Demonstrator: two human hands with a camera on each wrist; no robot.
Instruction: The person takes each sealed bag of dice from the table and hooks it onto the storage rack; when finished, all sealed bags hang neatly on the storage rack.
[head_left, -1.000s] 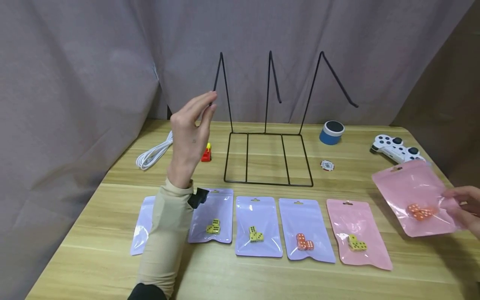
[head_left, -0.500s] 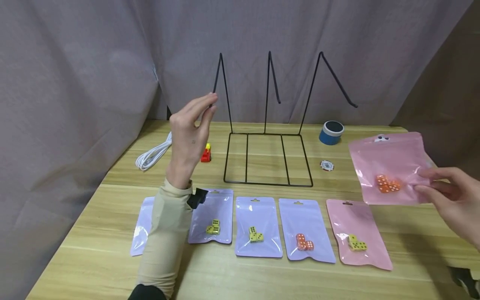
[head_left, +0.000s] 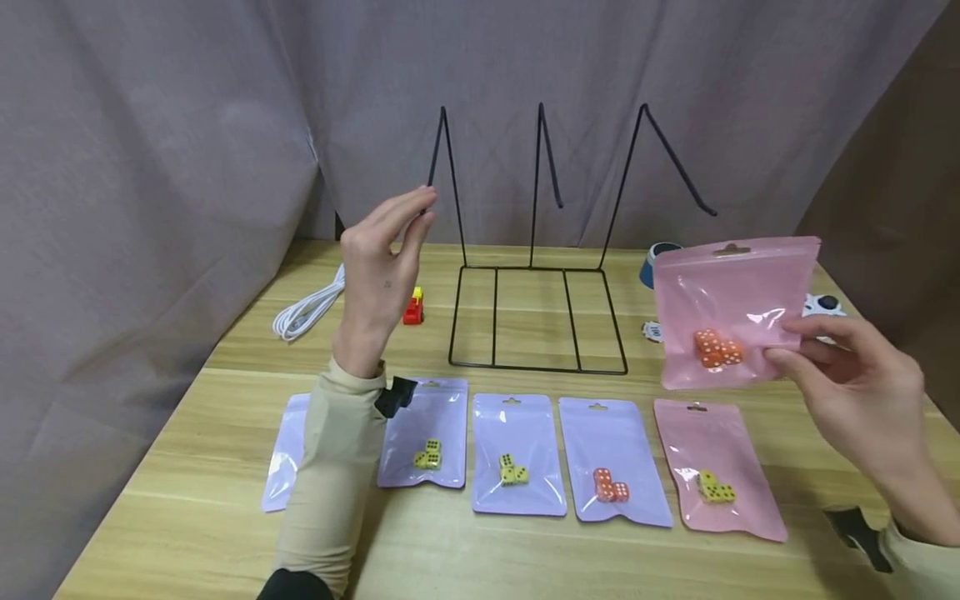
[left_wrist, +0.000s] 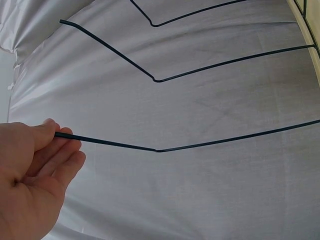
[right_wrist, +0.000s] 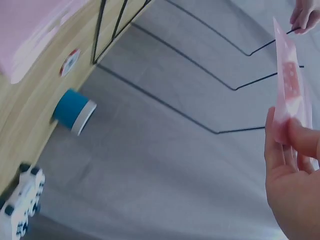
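Rack: one black metal-wire rack [head_left: 532, 267] with three bent prongs, on the wood-grain surface [head_left: 225, 450]; my landmark.
Left hand: my left hand [head_left: 378, 271] pinches the tip of the rack's left prong between thumb and fingers; the very end is hidden in my grip.
Right hand: my right hand [head_left: 858, 387] has its fingers gripping one glossy pink plastic pouch [head_left: 735, 292] by its right edge, raised to the right of the rack.
Dice in my grip: orange dice with white pips [head_left: 717, 350] show through that pouch; they overlap, so I can't count them surely.
Pink pouches: two; the second pink pouch [head_left: 701, 437] lies on the near right of the rack, with three yellow dice [head_left: 715, 489].
Lavender pouches: four glossy lavender plastic pouches [head_left: 513, 429] lie nearer me than the rack. Two hold three yellow dice each, one three orange; my left forearm [head_left: 326, 475] covers much of the leftmost, whose contents I can't see.
Left of rack: one coiled white cable [head_left: 307, 310], partly behind my wrist, and one small red-and-yellow toy [head_left: 413, 310], hard to make out.
Right of rack: one blue-and-white round canister [right_wrist: 74, 111], one white-and-red round chip [right_wrist: 69, 62] and one white gamepad [right_wrist: 24, 205], each partly hidden by my raised pouch in the head view.
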